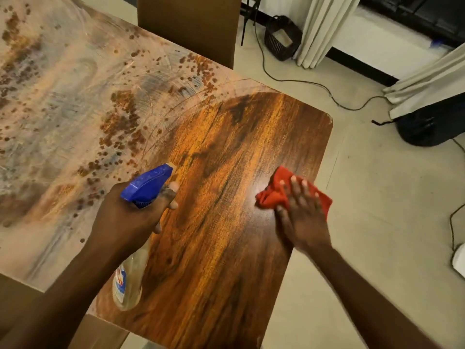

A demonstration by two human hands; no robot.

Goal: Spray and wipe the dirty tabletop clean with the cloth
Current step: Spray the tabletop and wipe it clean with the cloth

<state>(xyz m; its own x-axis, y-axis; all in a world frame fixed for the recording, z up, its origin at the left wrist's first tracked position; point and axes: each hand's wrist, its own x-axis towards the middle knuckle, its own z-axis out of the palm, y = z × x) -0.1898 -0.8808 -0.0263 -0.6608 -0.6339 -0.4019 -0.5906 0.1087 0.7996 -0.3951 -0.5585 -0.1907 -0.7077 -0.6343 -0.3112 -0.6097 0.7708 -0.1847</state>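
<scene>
A wooden tabletop (226,248) fills the view. Its right part shows clean, glossy brown grain. The left and far part is covered with a pale smeared film and dark brown spots (75,91). My left hand (125,217) grips a clear spray bottle (128,283) with a blue trigger head (147,185), nozzle pointing away toward the dirty area, a finger on the trigger. My right hand (304,217) lies flat with fingers spread on a red cloth (271,195), pressing it onto the table near the right edge.
A brown chair back (188,23) stands at the far side of the table. On the pale floor to the right lie black cables (314,84), a black basket (281,39), a dark bag (432,122) and hanging curtains (322,28).
</scene>
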